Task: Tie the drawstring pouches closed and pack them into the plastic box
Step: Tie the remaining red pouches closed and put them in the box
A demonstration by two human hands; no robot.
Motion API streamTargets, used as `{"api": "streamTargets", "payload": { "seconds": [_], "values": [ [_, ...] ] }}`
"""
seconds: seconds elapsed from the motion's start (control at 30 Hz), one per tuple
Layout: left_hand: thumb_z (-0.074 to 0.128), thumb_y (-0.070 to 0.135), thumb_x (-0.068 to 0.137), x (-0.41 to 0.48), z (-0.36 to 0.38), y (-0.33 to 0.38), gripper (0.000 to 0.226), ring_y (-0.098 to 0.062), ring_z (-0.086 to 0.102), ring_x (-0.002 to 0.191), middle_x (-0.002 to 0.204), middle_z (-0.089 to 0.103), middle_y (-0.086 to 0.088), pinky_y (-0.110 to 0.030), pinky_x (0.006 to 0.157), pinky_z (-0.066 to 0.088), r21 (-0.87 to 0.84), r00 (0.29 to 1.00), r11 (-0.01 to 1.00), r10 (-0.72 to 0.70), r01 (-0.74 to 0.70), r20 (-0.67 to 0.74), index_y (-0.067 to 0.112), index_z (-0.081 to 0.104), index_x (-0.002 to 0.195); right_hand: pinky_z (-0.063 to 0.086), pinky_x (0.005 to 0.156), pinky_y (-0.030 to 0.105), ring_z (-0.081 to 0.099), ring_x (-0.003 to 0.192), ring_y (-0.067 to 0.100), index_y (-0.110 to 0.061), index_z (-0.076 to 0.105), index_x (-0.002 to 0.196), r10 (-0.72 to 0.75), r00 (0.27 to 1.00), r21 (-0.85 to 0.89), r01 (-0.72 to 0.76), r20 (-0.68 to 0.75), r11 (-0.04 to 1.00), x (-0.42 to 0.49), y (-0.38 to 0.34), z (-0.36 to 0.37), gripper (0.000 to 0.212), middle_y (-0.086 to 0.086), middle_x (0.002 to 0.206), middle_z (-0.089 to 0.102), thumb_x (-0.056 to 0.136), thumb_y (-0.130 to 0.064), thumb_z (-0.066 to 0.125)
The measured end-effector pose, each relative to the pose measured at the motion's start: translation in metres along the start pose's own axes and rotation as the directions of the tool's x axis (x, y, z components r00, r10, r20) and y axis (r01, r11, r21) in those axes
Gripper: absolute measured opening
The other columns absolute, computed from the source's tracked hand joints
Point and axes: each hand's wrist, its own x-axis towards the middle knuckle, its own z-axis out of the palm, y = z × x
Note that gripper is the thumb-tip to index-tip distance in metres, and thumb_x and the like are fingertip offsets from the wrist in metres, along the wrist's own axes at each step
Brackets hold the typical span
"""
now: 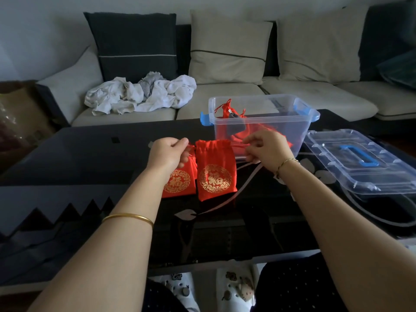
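- The middle pouch [215,172] lies flat on the tabletop [90,158], mouth toward the far side and gold emblem up. Judged reason: the surface carries the pouch, so both hands are free for the cords.
- The left hand [167,154] is at the left of the pouch mouth. Its fingers are curled, with thumb and forefinger pinching what appears to be one end of the drawstring [236,145].
- The right hand [265,147] is at the right of the mouth, its fingers bent round the opposite cord end.
- The hands are set apart on either side, wrists level and forearms converging from the near edge. This pose suits an outward pull to cinch the mouth, which looks partly gathered. No knot is visible.
- A second pouch [177,181] lies just left of the first, partly under the left hand, and is judged to be awaiting its turn.
- The plastic box [270,119] stands open just beyond the right hand, with packed pouches [227,110] already inside.
- Its lid [337,167] lies to the right, leaving the opening free.
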Motion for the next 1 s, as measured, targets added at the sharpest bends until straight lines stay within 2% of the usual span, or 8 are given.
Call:
{"api": "streamTargets", "payload": {
  "seconds": [0.17, 0.23, 0.33, 0.4, 0.53, 0.63, 0.8, 1.0],
  "values": [
    [0.044, 0.030, 0.096, 0.003, -0.002, -0.002, 0.040, -0.012, 0.046, 0.056, 0.064, 0.054, 0.001, -0.028, 0.058, 0.037, 0.152, 0.988, 0.987, -0.038, 0.060, -0.147, 0.012, 0.061, 0.065, 0.048, 0.052, 0.024, 0.056, 0.053, 0.012, -0.010, 0.055, 0.098, 0.095, 0.985, 0.414, -0.148, 0.147, 0.898, 0.000, 0.002, -0.007, 0.010, 0.005, 0.068, 0.061, 0.092, -0.004, 0.052],
    [0.043, 0.027, 0.096, 0.007, -0.004, 0.000, 0.038, -0.010, 0.038, 0.045, 0.055, 0.047, 0.002, -0.024, 0.045, 0.030, -0.100, 0.958, 0.967, -0.246, 0.232, -0.150, 0.013, 0.054, 0.062, 0.042, 0.049, 0.021, 0.050, 0.053, 0.010, -0.016, 0.052, 0.087, 0.202, 0.943, 0.670, -0.331, 0.266, 0.664, 0.006, 0.008, -0.009, 0.015, 0.000, 0.063, 0.054, 0.094, -0.006, 0.046],
    [0.038, 0.028, 0.098, 0.006, -0.010, 0.007, 0.042, -0.006, 0.023, 0.024, 0.032, 0.033, 0.008, -0.015, 0.030, 0.017, -0.584, 0.850, 0.675, -0.524, 0.450, 0.049, 0.019, 0.044, 0.058, 0.037, 0.054, 0.020, 0.042, 0.054, 0.008, -0.019, 0.047, 0.083, 0.435, 0.836, 0.892, -0.430, 0.335, 0.139, 0.016, 0.018, -0.012, 0.019, -0.005, 0.060, 0.045, 0.095, -0.008, 0.038],
    [0.037, 0.028, 0.098, 0.006, -0.008, 0.011, 0.043, -0.006, 0.021, 0.024, 0.032, 0.030, 0.008, -0.014, 0.030, 0.016, -0.692, 0.844, 0.575, -0.528, 0.437, 0.094, 0.020, 0.042, 0.056, 0.035, 0.059, 0.020, 0.040, 0.055, 0.007, -0.020, 0.047, 0.088, 0.564, 0.762, 0.917, -0.399, 0.319, 0.021, 0.016, 0.019, -0.012, 0.016, -0.006, 0.060, 0.046, 0.095, -0.009, 0.037],
    [0.046, 0.036, 0.097, -0.002, 0.004, 0.030, 0.038, -0.005, 0.051, 0.059, 0.069, 0.060, 0.005, -0.020, 0.057, 0.038, -0.732, 0.956, 0.636, -0.283, 0.242, 0.070, 0.018, 0.052, 0.064, 0.038, 0.043, 0.019, 0.044, 0.041, 0.008, -0.015, 0.052, 0.087, 0.513, 0.854, 0.944, -0.235, 0.088, 0.230, 0.011, 0.002, -0.010, 0.021, -0.001, 0.049, 0.048, 0.093, 0.000, 0.039],
    [0.039, 0.038, 0.099, -0.011, 0.012, 0.045, 0.040, -0.008, 0.064, 0.092, 0.096, 0.071, 0.006, -0.026, 0.079, 0.043, -0.647, 0.985, 0.755, 0.007, 0.108, 0.172, 0.020, 0.055, 0.068, 0.037, 0.048, 0.023, 0.049, 0.050, 0.013, -0.012, 0.053, 0.087, 0.348, 0.931, 0.831, -0.106, -0.110, 0.546, 0.006, -0.022, -0.014, 0.017, 0.005, 0.061, 0.054, 0.092, 0.002, 0.046],
    [0.057, 0.013, 0.092, -0.020, 0.027, 0.053, 0.012, -0.003, 0.060, 0.060, 0.074, 0.066, 0.004, -0.020, 0.069, 0.050, -0.316, 0.947, 0.940, 0.209, -0.126, 0.245, 0.014, 0.068, 0.091, 0.041, 0.049, 0.016, 0.053, 0.055, 0.007, -0.014, 0.054, 0.092, -0.008, 0.985, 0.590, 0.109, -0.171, 0.800, 0.002, -0.051, -0.009, 0.018, 0.002, 0.063, 0.058, 0.089, 0.002, 0.047],
    [0.069, 0.018, 0.084, -0.023, 0.034, 0.054, 0.011, 0.001, 0.050, 0.049, 0.056, 0.058, 0.010, -0.019, 0.059, 0.041, -0.110, 0.918, 0.958, 0.286, -0.266, 0.276, 0.022, 0.069, 0.073, 0.045, 0.055, 0.018, 0.054, 0.055, 0.007, -0.004, 0.053, 0.105, -0.163, 0.979, 0.538, 0.201, -0.118, 0.819, 0.002, -0.061, 0.004, 0.015, 0.003, 0.063, 0.057, 0.092, -0.001, 0.047]
  ]
}}
